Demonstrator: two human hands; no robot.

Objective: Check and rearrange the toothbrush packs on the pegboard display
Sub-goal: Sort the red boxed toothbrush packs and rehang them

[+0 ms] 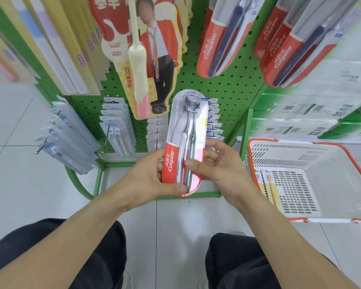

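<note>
I have the Colgate twin pack (185, 142) upright in front of the green pegboard (227, 84), held low on its red end. My left hand (152, 178) grips the left edge, thumb curled across the bottom; my right hand (215, 165) pinches the right side, thumb on the face. More red packs (217, 36) hang upper right. A white basket (313, 180) sits right, holding what looks like a yellow pack

Bright, even store light; glare on the pack's (186, 142) plastic; strong wide-angle bending and blur at edges.
</note>
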